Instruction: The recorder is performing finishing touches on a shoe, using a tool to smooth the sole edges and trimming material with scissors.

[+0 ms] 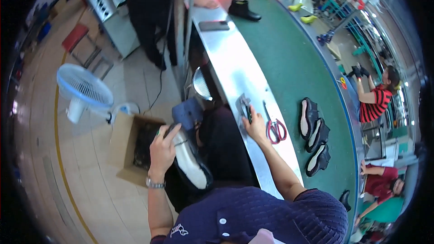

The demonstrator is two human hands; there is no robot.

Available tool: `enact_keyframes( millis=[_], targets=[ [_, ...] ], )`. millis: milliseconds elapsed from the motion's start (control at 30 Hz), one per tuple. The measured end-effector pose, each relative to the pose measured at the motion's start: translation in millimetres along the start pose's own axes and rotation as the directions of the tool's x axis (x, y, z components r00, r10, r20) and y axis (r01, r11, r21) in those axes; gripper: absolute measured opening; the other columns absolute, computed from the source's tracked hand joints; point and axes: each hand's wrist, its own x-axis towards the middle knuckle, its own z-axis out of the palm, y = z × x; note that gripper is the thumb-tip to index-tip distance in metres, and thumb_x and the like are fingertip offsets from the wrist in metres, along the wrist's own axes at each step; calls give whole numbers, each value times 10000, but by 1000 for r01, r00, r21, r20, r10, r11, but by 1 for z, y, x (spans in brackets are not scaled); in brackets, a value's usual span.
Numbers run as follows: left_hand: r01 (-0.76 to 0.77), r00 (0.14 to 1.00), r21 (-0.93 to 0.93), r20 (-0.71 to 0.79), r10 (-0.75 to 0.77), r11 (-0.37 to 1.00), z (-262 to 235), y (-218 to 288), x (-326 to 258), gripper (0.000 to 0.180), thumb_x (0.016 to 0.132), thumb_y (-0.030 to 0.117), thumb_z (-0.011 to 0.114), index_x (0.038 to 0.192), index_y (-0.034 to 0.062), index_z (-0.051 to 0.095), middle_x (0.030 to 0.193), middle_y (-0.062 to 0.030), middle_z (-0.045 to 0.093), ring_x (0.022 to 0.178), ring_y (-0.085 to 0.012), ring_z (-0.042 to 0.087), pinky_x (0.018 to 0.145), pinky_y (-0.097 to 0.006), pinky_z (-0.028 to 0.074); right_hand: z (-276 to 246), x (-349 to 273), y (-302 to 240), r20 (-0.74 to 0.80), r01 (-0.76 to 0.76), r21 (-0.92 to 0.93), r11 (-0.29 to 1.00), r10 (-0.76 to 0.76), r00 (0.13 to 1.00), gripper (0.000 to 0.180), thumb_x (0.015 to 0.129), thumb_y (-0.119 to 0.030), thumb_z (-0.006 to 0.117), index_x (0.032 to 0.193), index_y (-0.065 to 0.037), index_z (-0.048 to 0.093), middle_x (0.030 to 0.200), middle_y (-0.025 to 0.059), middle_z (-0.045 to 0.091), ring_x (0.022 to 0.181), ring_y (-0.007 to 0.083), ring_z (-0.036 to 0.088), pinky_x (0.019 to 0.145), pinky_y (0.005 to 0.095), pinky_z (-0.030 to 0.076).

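Note:
My left hand, with a watch on the wrist, is closed on a black shoe over my lap. Its pale, unsoled underside faces up, with a dark band across it near my fingers. My right hand is at the metal ledge, fingers closed round a dark-handled metal tool whose exact kind I cannot make out. Beside that hand, red-handled scissors lie on the ledge, blades pointing away from me.
Several black shoes with pale undersides lie on the green conveyor belt; a black ankle boot stands farther along. A phone rests on the ledge. Left of me are an open cardboard box and a fan. Co-workers are across the belt.

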Motion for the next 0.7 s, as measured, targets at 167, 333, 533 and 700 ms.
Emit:
enact_keyframes(
  millis=[167,333,533,700],
  targets=[
    [-33,999,40,-27,34,999,-1,0,-5,478,762,-56,525,1167,155,665,1132,-182,608,979,-342,615,841,-379,509,-14,-23,48,-376,72,-19,997,-73,924,430,807,-161,671,1208,-40,577,1122,231,581,1048,371,543,922,433,430],
    [-27,1000,63,-15,28,998,-1,1,-2,496,755,-60,532,1171,171,671,1158,-203,618,977,-343,629,857,-370,511,-39,-56,100,-330,-214,-43,976,189,925,363,764,-123,690,1087,3,581,989,211,610,907,373,580,838,444,458],
    [100,982,-96,-153,-114,990,1,3,-9,457,844,-19,530,1283,97,576,996,-179,662,861,-323,624,797,-365,499,-49,-48,94,157,-384,357,852,351,923,333,803,-179,710,1048,0,573,774,87,646,619,225,595,597,336,480],
    [300,918,-310,-163,-362,902,13,18,-37,613,916,116,585,1457,30,310,1418,-170,436,1226,-268,494,982,-356,414,-100,-63,-30,622,-547,724,420,-54,782,440,819,-318,740,1101,-31,563,697,-47,507,554,33,428,496,194,322]
  ],
)
